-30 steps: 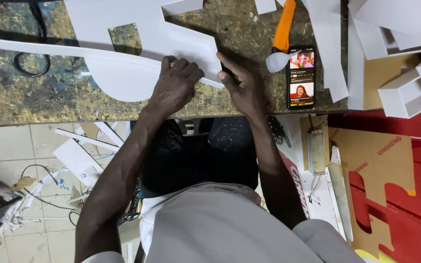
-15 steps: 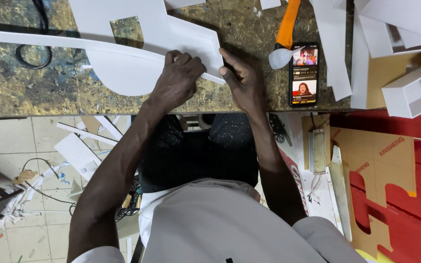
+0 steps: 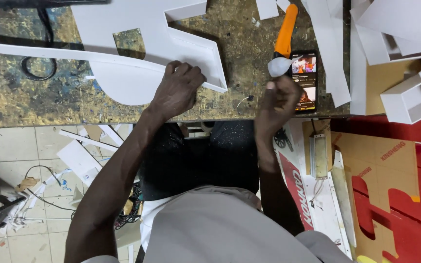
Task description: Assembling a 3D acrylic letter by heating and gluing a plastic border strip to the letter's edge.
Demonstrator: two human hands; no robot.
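Observation:
A large white board letter (image 3: pixel 123 29) with raised side walls lies on the speckled workbench (image 3: pixel 35 104). My left hand (image 3: pixel 177 90) rests on its near edge, fingers curled over the thin wall strip, pressing it down. My right hand (image 3: pixel 279 103) hovers off the letter at the bench's front edge, blurred, fingers curled. It sits beside a lit phone (image 3: pixel 307 73) and just below the pale tip of an orange-handled tool (image 3: pixel 285 34). Whether it holds anything I cannot tell.
A long white strip (image 3: pixel 25 50) runs left from the letter, over a black cable loop (image 3: pixel 37 68). White box-shaped pieces (image 3: pixel 405 100) crowd the bench's right end. Red and brown cut boards (image 3: pixel 391 195) lie lower right. White offcuts (image 3: pixel 76 156) litter the tiled floor.
My right hand has left the letter's edge and swung right to the phone. My left hand stays on the letter. The view has shifted slightly.

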